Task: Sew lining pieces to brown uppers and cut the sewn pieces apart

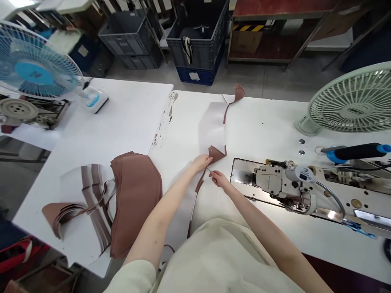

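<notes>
Brown-and-white fabric (216, 154) lies on the worktable (262, 118) beside the sewing machine (270, 181), pinched by the left hand (200, 162), and an uneven tug from the right hand (220, 180), closed on something thin, could skew its edge

a white desk (262, 114) carries a stack of brown pieces (136, 199) on its left part, with a bundle of brown and white strips (94, 203) just beside it. a long white and brown strip (214, 124) lies across the middle. on the right are a sewing machine (275, 181), two small metal discs (302, 141) and a green fan (356, 106).
</notes>
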The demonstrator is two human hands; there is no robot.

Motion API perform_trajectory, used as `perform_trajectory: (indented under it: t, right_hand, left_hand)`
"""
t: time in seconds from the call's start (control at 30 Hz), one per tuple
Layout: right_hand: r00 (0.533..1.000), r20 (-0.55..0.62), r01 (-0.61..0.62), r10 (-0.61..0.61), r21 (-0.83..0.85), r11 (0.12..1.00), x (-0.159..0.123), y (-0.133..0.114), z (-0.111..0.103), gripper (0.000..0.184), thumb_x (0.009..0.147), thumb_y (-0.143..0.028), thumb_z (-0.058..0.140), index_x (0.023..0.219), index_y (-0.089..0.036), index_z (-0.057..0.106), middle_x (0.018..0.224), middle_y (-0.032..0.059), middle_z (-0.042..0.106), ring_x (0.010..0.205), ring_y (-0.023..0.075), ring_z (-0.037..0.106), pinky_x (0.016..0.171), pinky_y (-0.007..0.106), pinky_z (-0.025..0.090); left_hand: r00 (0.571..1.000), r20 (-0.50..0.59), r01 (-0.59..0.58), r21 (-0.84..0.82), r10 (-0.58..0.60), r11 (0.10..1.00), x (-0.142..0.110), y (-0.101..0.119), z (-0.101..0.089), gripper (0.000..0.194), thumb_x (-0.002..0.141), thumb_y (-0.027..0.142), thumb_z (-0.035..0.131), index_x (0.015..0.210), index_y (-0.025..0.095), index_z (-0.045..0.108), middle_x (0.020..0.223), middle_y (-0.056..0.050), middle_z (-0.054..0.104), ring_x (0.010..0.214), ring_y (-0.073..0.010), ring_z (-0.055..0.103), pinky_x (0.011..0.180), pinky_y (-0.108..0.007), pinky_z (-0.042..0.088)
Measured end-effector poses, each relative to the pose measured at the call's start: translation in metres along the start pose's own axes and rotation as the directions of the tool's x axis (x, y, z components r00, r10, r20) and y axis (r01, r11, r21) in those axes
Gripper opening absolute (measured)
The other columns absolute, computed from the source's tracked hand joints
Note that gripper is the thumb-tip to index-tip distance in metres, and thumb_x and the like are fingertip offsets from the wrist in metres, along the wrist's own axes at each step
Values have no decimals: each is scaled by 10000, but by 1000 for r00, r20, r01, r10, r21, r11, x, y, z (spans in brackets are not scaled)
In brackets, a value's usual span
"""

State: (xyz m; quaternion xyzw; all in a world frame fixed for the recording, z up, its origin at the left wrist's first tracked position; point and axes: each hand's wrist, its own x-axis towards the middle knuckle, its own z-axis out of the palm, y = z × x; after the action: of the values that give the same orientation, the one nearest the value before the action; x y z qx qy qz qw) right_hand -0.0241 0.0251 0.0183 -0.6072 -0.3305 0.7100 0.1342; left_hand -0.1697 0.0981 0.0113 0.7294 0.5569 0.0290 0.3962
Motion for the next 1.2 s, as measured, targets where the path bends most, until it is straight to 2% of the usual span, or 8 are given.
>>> perform_trajectory:
  t: [0.17,0.23,0.33,0.4,0.7,0.9,1.03,1.2]
  right_hand:
    - [999,-20,46,-47,-81,996,13,-5,7,246,783,-439,460,722,-204,498,499,-85,306,413,69,233,438,226,174]
    - [993,-55,88,-103,-232,969,16,-8,4,245,790,-428,448,708,-206,511,518,-64,361,453,88,311,467,230,226]
    - [977,-89,125,-194,-494,860,14,-13,-3,248,797,-429,444,709,-215,535,586,-32,466,551,119,418,524,242,270]
    - [974,-82,128,-211,-568,813,11,-14,-6,256,802,-440,437,724,-221,545,623,-25,502,585,129,445,540,246,276]
    - [981,-15,175,-195,-381,908,28,-3,-3,306,786,-456,417,722,-198,569,567,-31,446,547,121,421,531,240,307]
    - [977,-38,167,-212,-486,858,38,1,0,299,797,-447,417,743,-198,574,674,-3,563,618,143,497,561,251,326]
    - [969,-97,137,-229,-562,816,27,7,4,318,838,-453,376,767,-212,571,722,2,597,661,153,521,578,255,316]
    - [959,-155,100,-236,-593,799,9,12,9,326,882,-437,321,798,-218,546,782,7,609,708,155,529,591,251,303]
  left_hand:
    - [1000,11,-13,-83,14,996,1,-2,0,447,924,376,306,580,168,504,717,-51,599,645,-159,528,601,-274,348]
    - [1000,16,-20,-105,22,994,2,-3,1,439,919,380,307,575,172,484,707,-47,583,640,-158,516,601,-275,343]
    - [998,27,-44,-135,48,990,5,-5,3,440,913,406,315,569,177,466,686,-37,560,645,-158,504,613,-275,343]
    - [997,38,-58,-156,65,986,7,-8,3,446,907,432,321,567,180,462,660,-28,544,639,-158,496,616,-273,344]
    - [992,94,-61,-215,83,975,11,-17,4,459,885,485,337,592,176,508,605,-7,527,577,-147,478,575,-270,355]
    - [985,116,-103,-179,125,978,17,-18,4,456,877,452,384,547,174,532,655,-31,577,731,-177,528,712,-271,406]
    - [984,112,-122,-147,139,982,19,-18,3,433,868,428,403,551,178,559,731,-46,610,871,-202,511,836,-285,391]
    - [986,109,-113,-123,127,986,17,-16,2,462,872,449,372,549,176,559,738,-47,615,871,-202,504,828,-293,403]
